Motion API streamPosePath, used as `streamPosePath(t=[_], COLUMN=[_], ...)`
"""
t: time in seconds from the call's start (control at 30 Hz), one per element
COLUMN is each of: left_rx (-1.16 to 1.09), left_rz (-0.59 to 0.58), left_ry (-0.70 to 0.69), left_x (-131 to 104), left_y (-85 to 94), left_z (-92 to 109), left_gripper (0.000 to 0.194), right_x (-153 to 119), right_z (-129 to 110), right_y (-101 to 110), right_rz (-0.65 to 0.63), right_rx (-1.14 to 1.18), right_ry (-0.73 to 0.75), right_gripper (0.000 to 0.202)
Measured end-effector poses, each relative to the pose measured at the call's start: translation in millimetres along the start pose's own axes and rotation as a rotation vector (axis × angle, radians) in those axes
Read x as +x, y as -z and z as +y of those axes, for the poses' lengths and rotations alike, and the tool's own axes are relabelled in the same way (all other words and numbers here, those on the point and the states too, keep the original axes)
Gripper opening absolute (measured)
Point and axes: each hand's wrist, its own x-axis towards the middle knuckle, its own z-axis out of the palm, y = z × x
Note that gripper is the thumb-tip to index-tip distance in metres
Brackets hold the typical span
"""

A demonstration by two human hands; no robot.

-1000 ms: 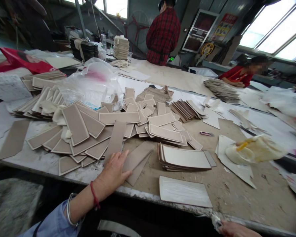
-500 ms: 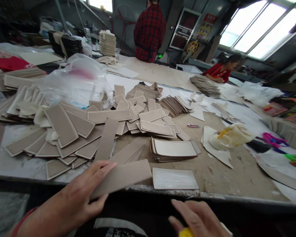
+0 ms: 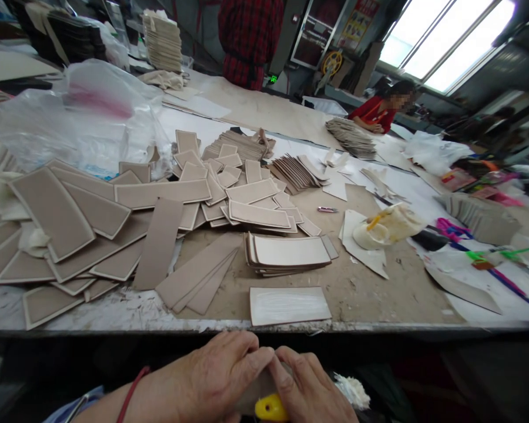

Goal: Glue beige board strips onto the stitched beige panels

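Observation:
Below the table edge, my left hand [image 3: 220,373] is closed on a greyish-beige panel [image 3: 258,388], mostly hidden between the hands. My right hand [image 3: 311,385] presses against the same panel, its fingertips touching my left thumb. Under the right palm is a yellow handle [image 3: 271,407], and whitish bristles [image 3: 352,390] stick out past that hand. A panel with a wet-looking white coating [image 3: 290,305] lies at the table edge. Behind it sits a short stack of white-faced panels [image 3: 291,251]. Several bare brown strips [image 3: 198,276] are fanned out to the left.
Bordered panels [image 3: 55,211] are heaped on the left and centre of the table. A glue-crusted container [image 3: 388,226] stands on a scrap at right, near a small cutter [image 3: 327,210]. Plastic bags [image 3: 92,117] lie at back left. Two people are across the table.
My left hand has moved right and down off the table with the beige panel, and my right hand has come in to meet it. The camera view has shifted.

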Motion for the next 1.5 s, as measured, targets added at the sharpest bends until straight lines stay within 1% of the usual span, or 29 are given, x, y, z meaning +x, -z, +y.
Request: streamPosePath(t=[0.07, 0.13, 0.17, 0.23, 0.27, 0.3, 0.33, 0.4, 0.5, 0.57, 0.73, 0.97, 1.2, 1.3, 1.5], left_rx=[-0.041, -0.107, -0.122, -0.079, -0.027, 0.026, 0.065, 0.1, 0.095, 0.09, 0.091, 0.099, 0.127, 0.14, 0.113], left_rz=[-0.012, 0.012, 0.062, 0.221, 0.309, 0.368, 0.399, 0.4, 0.375, 0.369, 0.363, 0.387, 0.405, 0.417, 0.425], left_ry=[-0.007, -0.033, -0.043, -0.016, 0.023, 0.065, 0.098, 0.131, 0.149, 0.161, 0.151, 0.136, 0.097, 0.08, 0.056], left_x=[7.6, 15.8, 20.6, 31.8, 37.7, 43.2, 48.0, 54.6, 57.6, 57.4, 57.5, 58.6, 58.6, 58.3, 57.1], left_y=[-0.3, 0.1, 0.0, -2.0, -4.0, -6.4, -9.1, -14.2, -18.6, -19.6, -20.9, -21.3, -23.0, -24.6, -23.6], left_z=[3.0, 0.5, -3.6, -17.0, -25.4, -34.1, -42.3, -55.2, -63.5, -64.4, -67.3, -71.9, -74.3, -76.6, -78.3], left_gripper=[0.08, 0.075, 0.072, 0.071, 0.07, 0.07, 0.07, 0.069, 0.062, 0.06, 0.066, 0.067, 0.068, 0.068, 0.066], right_x=[-6.7, -14.6, -19.0, -27.6, -31.1, -33.7, -35.0, -33.6, -22.7, -12.0, 16.7, 44.3, 55.4, 56.0, 57.8], right_z=[10.0, 22.2, 29.5, 46.1, 54.9, 63.4, 71.5, 84.5, 94.9, 96.9, 95.4, 94.6, 92.7, 93.1, 93.4], right_y=[-0.6, 0.2, 1.4, 5.3, 7.8, 10.3, 12.6, 15.4, 12.7, 7.0, -7.4, -13.0, -12.5, -14.0, -13.5], right_rz=[-0.035, -0.069, -0.08, -0.096, -0.103, -0.114, -0.13, -0.161, -0.192, -0.206, -0.283, -0.43, -0.534, -0.554, -0.579], right_rx=[0.034, 0.021, 0.001, -0.039, -0.052, -0.062, -0.069, -0.077, -0.068, -0.043, 0.04, 0.029, 0.044, 0.037, 0.049], right_ry=[0.016, -0.011, -0.031, -0.067, -0.077, -0.093, -0.113, -0.143, -0.147, -0.128, -0.091, -0.087, -0.116, -0.124, -0.131], right_gripper=[0.045, 0.042, 0.042, 0.043, 0.045, 0.047, 0.049, 0.05, 0.05, 0.051, 0.052, 0.052, 0.051, 0.053, 0.049])
